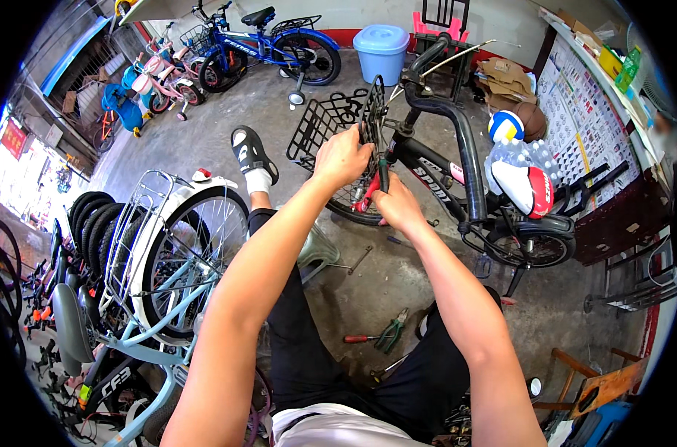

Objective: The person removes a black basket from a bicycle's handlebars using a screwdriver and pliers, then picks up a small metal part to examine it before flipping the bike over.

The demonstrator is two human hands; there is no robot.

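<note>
A small black bicycle point(431, 167) stands in front of me, its curved black handlebar point(469, 149) turned sideways. My left hand point(343, 156) is closed at the back edge of the bicycle's black wire basket point(325, 128). Just below and to the right, my right hand point(399, 203) is curled round a dark green-and-black handle point(383, 173) beside the front wheel. What that handle belongs to is hidden. A red part point(367, 195) of the front fork or brake shows between the hands. The white-and-red saddle point(524, 186) is at the right.
On the concrete lie green-handled pliers point(392, 332), a red-handled screwdriver point(359, 339) and a wrench point(360, 260). A pale blue bicycle point(176, 272) stands close on my left. Behind are a blue bicycle point(260, 46), a blue bucket point(381, 56) and balls point(506, 127). A wooden stool point(603, 387) stands lower right.
</note>
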